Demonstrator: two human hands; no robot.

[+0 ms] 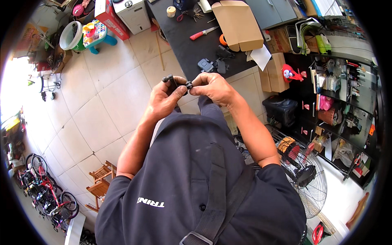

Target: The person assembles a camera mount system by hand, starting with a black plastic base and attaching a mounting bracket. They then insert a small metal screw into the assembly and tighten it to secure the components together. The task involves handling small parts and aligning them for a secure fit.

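Observation:
Both hands are raised together in front of my body, just off the near corner of the dark table point(185, 45). My left hand point(164, 98) is closed round a small black bracket point(168, 78), whose rounded end sticks out past the fingers. The thumb and fingertips of my right hand point(216, 89) pinch a small black joint piece point(189, 85) that meets the left thumb. Whether the two pieces are one part is hidden by the fingers. Nearest to the hands on the table lie a grey-black holder point(206, 65) and a smaller black part point(221, 66).
On the table lie a red-handled knife point(203, 33), keys point(197, 15), an orange tape roll point(222, 39) and an open cardboard box point(238, 26). A floor fan point(304, 175) stands close at my right, by black shelves point(343, 94). A wooden chair point(100, 185) is at my left.

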